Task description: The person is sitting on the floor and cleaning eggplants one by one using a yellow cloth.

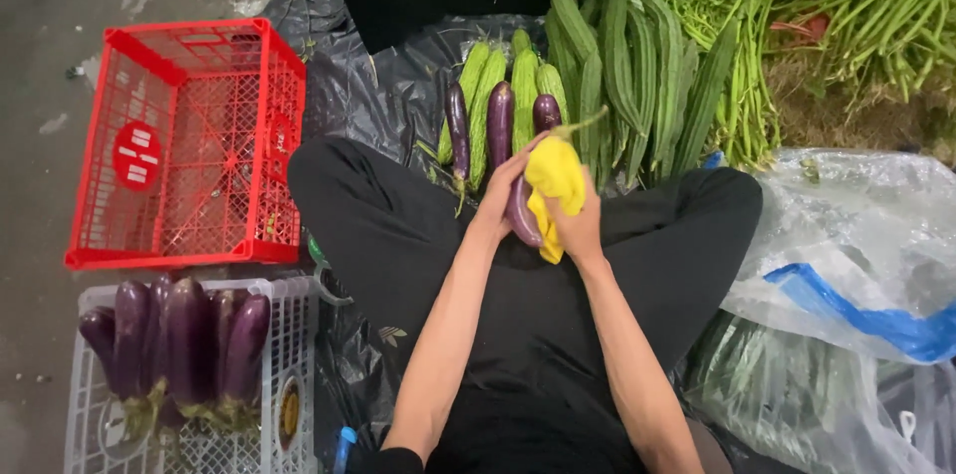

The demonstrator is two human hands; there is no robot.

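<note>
In front of my lap, my left hand [501,191] grips a long purple eggplant [521,215]. My right hand [576,225] presses a yellow cloth [554,180] against that eggplant, with the green stem poking out above the cloth. Just beyond my hands, three more purple eggplants [500,120] lie on a black plastic sheet [388,86] among pale green bitter gourds [480,96].
A red plastic crate [189,140] stands at the left. Below it a white crate [289,335] holds several eggplants [184,340]. Ridged green gourds [637,66] and long beans [846,6] lie at the back right. Clear and blue plastic bags [856,255] sit to my right.
</note>
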